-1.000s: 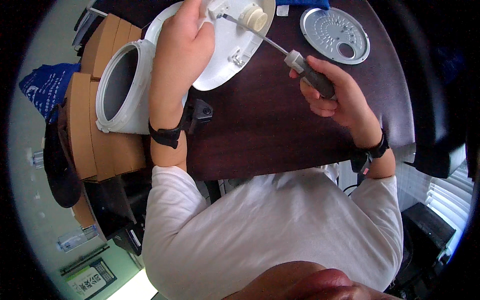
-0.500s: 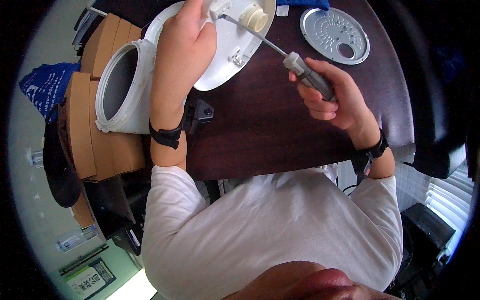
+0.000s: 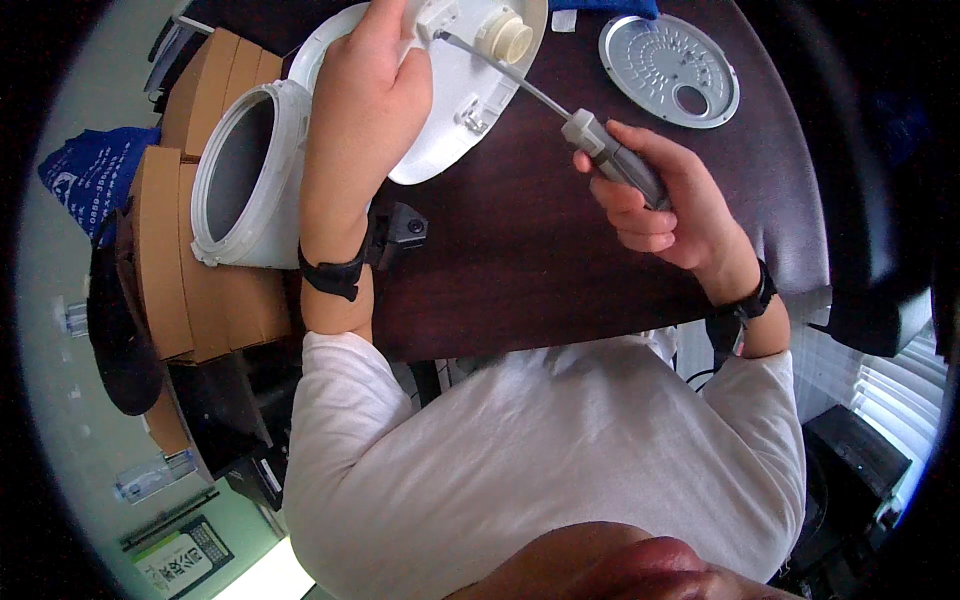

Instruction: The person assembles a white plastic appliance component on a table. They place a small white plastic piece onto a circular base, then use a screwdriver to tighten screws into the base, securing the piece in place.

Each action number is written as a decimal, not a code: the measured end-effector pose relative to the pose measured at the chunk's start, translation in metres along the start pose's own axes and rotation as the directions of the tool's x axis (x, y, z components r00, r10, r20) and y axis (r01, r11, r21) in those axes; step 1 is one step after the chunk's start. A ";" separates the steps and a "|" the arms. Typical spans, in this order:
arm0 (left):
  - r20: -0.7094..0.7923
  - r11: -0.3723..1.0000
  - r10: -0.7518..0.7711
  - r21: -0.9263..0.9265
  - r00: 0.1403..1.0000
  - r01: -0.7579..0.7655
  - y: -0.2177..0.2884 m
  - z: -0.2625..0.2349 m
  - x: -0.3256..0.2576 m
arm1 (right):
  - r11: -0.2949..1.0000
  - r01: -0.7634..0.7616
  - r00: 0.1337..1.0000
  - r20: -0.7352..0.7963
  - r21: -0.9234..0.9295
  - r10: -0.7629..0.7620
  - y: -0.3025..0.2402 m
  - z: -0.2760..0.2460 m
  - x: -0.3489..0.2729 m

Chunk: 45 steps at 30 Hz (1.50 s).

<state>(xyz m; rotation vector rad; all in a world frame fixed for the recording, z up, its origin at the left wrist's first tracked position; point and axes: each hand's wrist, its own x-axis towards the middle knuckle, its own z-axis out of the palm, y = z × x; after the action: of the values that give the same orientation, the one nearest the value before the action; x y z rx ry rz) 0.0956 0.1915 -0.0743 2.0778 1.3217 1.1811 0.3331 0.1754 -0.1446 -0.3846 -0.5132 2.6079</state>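
A white appliance lid (image 3: 450, 110) is seen lying on the dark table (image 3: 520, 240), and everything else is placed here relative to that lid. The left hand (image 3: 365, 110) is laid flat across the lid's left part, fingers spread rather than clamped, pressing it down. Just right of the lid, the right hand (image 3: 655, 200) is closed around the grey handle of a screwdriver (image 3: 560, 110), whose shaft is angled up and left so that its tip is set against a small white fitting near the lid's upper edge.

The disassembly is judged to be partly done: a round perforated metal plate (image 3: 668, 68) is already lying apart, well right of the lid, and the white cooker body (image 3: 245, 175) is standing open on cardboard boxes (image 3: 170, 250) to the lid's left. The fitting under the screwdriver tip appears not yet freed; whether a screw is turned out cannot be told.

Compared with a second ago, little is changed: the screwdriver handle has been shifted only slightly, and the left hand has been kept in place on the lid.
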 end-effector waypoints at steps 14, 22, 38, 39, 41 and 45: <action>-0.068 0.961 0.045 0.274 0.997 -0.025 0.019 0.010 -0.005 | 0.995 -0.096 0.992 0.079 0.025 0.094 -0.005 -0.001 -0.005; -0.061 0.960 0.038 0.278 0.997 -0.019 0.019 0.006 -0.006 | 0.980 -0.161 0.982 0.116 0.117 0.148 -0.009 0.000 -0.005; -0.030 0.984 0.024 0.176 0.999 -0.018 0.013 0.006 -0.003 | -0.510 -0.088 0.599 0.364 -0.856 -0.714 -0.001 0.006 0.000; -0.027 0.988 0.009 0.157 1.000 -0.005 0.012 0.005 -0.003 | -0.521 -0.093 0.581 0.378 -0.849 -0.720 -0.003 0.006 0.000; -0.023 0.988 0.034 0.150 0.999 -0.030 0.009 0.003 -0.002 | -0.541 -0.104 0.546 0.407 -0.835 -0.733 -0.006 0.005 0.001; -0.020 0.992 0.048 0.122 0.999 -0.045 0.006 0.002 -0.001 | -0.519 -0.097 0.536 0.395 -0.849 -0.746 -0.008 0.002 0.000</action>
<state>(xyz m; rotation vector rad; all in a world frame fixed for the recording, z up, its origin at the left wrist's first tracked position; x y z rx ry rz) 0.1008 0.1878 -0.0719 2.1968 1.3949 1.1743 0.3349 0.1813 -0.1396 -1.0456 -2.0231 0.2868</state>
